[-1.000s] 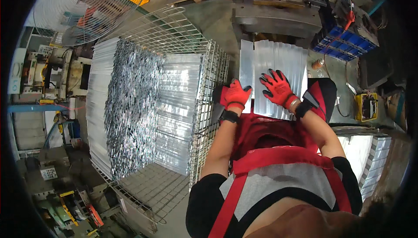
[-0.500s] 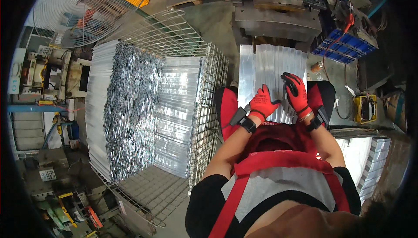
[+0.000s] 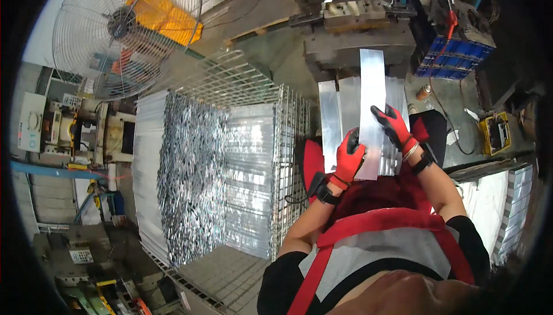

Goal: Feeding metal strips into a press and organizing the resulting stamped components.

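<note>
A long, flat silvery metal strip (image 3: 372, 84) is held lengthwise in front of me, its far end reaching toward the machine. My left hand (image 3: 348, 156), in a red and black work glove, is closed on the strip's left edge near its lower end. Higher up, my right hand (image 3: 394, 129) in a matching glove grips the right edge, thumb lying over the face. Beneath the strip lies a stack of similar metal strips (image 3: 348, 99), spread side by side at my lap; the held strip and my hands cover part of it.
To the left stands a wire mesh basket (image 3: 291, 142) packed with stacked metal strips (image 3: 247, 171). A caged fan (image 3: 120, 24) is behind it. Ahead is a heavy machine (image 3: 360, 41); blue crates (image 3: 446, 61), a small can (image 3: 423, 92) and a yellow bin (image 3: 495, 133) stand right.
Both hands were over the stack with no strip lifted. Now they hold one strip raised above it. My view has shifted slightly.
</note>
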Demonstrator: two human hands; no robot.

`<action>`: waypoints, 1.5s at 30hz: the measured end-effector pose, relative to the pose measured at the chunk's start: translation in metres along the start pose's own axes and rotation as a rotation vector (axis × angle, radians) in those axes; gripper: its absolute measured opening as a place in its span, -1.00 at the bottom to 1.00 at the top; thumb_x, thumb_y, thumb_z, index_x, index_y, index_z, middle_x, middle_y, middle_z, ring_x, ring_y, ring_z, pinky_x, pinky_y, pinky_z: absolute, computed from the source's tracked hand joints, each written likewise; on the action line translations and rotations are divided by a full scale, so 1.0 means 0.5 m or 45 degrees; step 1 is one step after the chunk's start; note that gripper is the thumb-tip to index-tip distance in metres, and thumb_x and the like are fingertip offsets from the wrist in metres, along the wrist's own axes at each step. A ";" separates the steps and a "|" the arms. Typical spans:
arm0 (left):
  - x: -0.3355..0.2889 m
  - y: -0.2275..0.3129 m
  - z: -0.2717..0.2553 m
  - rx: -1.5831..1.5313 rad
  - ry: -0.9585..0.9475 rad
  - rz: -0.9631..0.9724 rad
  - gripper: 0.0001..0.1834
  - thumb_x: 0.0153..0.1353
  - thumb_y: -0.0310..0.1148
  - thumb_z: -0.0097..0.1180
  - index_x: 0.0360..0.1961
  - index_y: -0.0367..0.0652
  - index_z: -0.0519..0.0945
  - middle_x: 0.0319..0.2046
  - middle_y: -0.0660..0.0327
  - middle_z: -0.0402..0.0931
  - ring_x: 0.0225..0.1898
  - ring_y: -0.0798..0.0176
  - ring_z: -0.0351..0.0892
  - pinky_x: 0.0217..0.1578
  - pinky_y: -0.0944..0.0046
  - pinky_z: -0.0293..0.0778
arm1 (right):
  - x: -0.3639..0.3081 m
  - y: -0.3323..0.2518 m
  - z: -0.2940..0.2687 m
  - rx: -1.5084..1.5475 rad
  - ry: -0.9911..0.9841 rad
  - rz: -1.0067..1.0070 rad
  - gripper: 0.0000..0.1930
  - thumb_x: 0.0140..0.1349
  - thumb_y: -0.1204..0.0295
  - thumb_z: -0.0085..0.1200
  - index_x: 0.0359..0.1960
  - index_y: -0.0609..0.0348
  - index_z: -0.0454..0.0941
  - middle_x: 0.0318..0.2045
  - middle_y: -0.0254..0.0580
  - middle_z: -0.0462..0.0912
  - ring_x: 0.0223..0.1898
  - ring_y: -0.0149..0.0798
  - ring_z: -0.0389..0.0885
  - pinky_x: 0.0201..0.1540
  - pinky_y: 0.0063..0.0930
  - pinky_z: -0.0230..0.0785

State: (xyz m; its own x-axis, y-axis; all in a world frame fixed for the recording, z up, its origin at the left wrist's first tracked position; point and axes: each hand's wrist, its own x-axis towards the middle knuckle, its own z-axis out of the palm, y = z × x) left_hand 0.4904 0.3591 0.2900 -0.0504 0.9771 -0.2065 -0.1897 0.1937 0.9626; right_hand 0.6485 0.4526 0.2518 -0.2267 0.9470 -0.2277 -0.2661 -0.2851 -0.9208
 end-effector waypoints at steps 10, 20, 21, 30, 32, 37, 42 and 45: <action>0.129 -0.036 0.016 -0.402 -0.287 -0.358 -0.54 0.36 -0.24 -0.11 0.21 -0.24 0.32 0.18 0.21 0.33 0.21 0.29 0.30 0.24 0.31 0.15 | 0.094 -0.043 -0.061 -0.090 0.313 -0.392 -0.76 0.16 0.29 0.15 -0.55 0.17 0.50 -0.62 -0.55 0.35 -0.54 -0.59 0.26 -0.51 -0.57 0.11; 0.130 0.007 0.045 -0.129 -0.546 -0.316 -0.52 0.36 -0.29 -0.18 0.22 -0.35 0.28 0.15 0.09 0.36 0.20 0.27 0.30 0.21 0.31 0.14 | 0.112 -0.078 -0.076 -0.462 0.353 -0.312 -0.69 0.13 0.24 0.19 -0.63 0.10 0.40 -0.68 -0.53 0.24 -0.59 -0.59 0.14 -0.59 -0.54 0.02; 0.134 0.000 0.043 -0.132 -0.542 -0.301 -0.53 0.36 -0.29 -0.18 0.21 -0.35 0.29 0.15 0.07 0.36 0.20 0.27 0.29 0.22 0.30 0.14 | 0.116 -0.075 -0.080 -0.471 0.355 -0.285 -0.73 0.15 0.27 0.16 -0.59 0.11 0.41 -0.67 -0.55 0.27 -0.60 -0.58 0.16 -0.60 -0.55 0.02; 0.186 0.079 0.074 -0.433 -0.759 -0.468 -0.37 0.33 0.14 -0.32 -0.12 -0.24 0.52 -0.44 0.11 0.61 -0.59 0.28 0.59 -0.71 0.48 0.31 | 0.272 -0.177 -0.036 -0.175 0.091 -0.521 -0.80 0.18 0.31 0.12 -0.35 0.21 0.59 -0.54 -0.57 0.46 -0.51 -0.64 0.31 -0.48 -0.66 0.17; 0.208 0.098 0.079 -0.487 -0.802 -0.468 -0.36 0.33 0.15 -0.33 -0.12 -0.25 0.52 -0.43 0.10 0.61 -0.58 0.27 0.59 -0.71 0.49 0.31 | 0.314 -0.181 -0.048 -0.252 -0.009 -0.502 -0.79 0.19 0.30 0.11 -0.33 0.22 0.60 -0.50 -0.53 0.52 -0.45 -0.61 0.39 -0.40 -0.66 0.24; 0.245 0.100 0.073 -0.582 -0.614 -0.419 -0.45 0.34 0.07 -0.24 -0.12 -0.26 0.48 -0.39 0.10 0.58 -0.57 0.22 0.60 -0.62 0.36 0.53 | 0.353 -0.170 -0.038 -0.024 -0.211 -0.518 -0.74 0.22 0.33 0.05 -0.21 0.28 0.60 -0.30 -0.34 0.63 -0.24 -0.46 0.55 -0.14 -0.57 0.37; 0.258 0.069 0.063 -0.600 -0.585 -0.425 -0.52 0.35 0.04 -0.23 -0.03 -0.17 0.41 -0.29 0.07 0.56 -0.54 0.16 0.62 -0.64 0.33 0.53 | 0.364 -0.152 -0.036 0.083 -0.121 -0.427 -0.72 0.23 0.31 0.02 -0.18 0.28 0.59 -0.29 -0.30 0.64 -0.20 -0.42 0.56 -0.08 -0.53 0.37; 0.262 0.059 0.067 -0.622 -0.512 -0.421 -0.55 0.34 0.02 -0.22 -0.03 -0.14 0.40 -0.27 0.06 0.55 -0.54 0.14 0.62 -0.67 0.34 0.52 | 0.366 -0.153 -0.039 0.028 -0.127 -0.458 -0.73 0.22 0.31 0.03 -0.20 0.26 0.60 -0.29 -0.31 0.64 -0.21 -0.43 0.56 -0.09 -0.53 0.37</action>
State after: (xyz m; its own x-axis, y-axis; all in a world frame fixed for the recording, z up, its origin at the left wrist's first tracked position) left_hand 0.5108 0.4956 0.2973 0.4334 0.8488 -0.3027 -0.5547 0.5160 0.6527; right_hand 0.6455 0.6507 0.2745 -0.2049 0.9684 0.1418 -0.3648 0.0589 -0.9292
